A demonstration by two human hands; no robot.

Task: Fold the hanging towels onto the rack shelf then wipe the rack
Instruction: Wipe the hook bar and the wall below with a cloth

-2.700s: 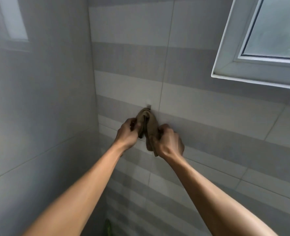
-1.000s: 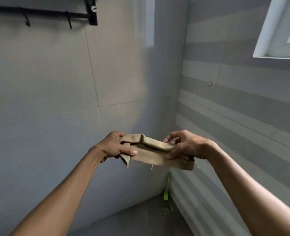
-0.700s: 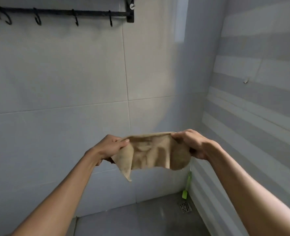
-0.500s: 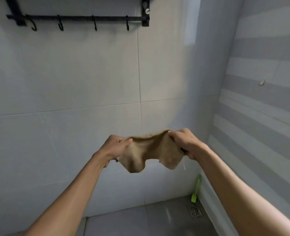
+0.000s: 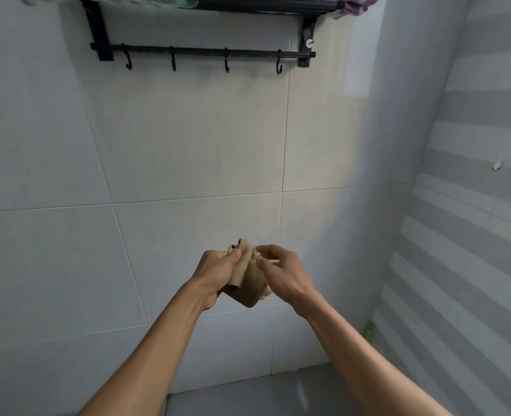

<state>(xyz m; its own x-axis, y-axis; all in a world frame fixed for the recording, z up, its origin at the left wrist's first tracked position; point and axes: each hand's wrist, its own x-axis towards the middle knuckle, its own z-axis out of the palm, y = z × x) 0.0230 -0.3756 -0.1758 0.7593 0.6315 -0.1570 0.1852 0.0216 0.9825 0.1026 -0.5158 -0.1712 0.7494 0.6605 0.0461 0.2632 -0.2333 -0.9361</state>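
A small tan cloth [image 5: 248, 280] is bunched between both hands at mid-height in front of the tiled wall. My left hand [image 5: 215, 273] grips its left side with the fingers closed on it. My right hand [image 5: 281, 273] pinches its right side. High on the wall is the black rack [image 5: 201, 51] with several empty hooks on its bar. On its shelf at the top edge lie folded towels, a greenish one [image 5: 134, 0] on the left and a purple checked one [image 5: 359, 4] on the right. The rack is far above both hands.
A striped grey tiled wall [image 5: 470, 235] closes the right side, with a small wall hook [image 5: 496, 165] on it. A green object [image 5: 369, 329] stands in the floor corner. Grey floor tiles [image 5: 248, 394] show below.
The cloth was taken off the hook on the striped wall, spread out between both hands, and is now gathered into a bunch. The view has turned left and up, showing the rack's shelf.
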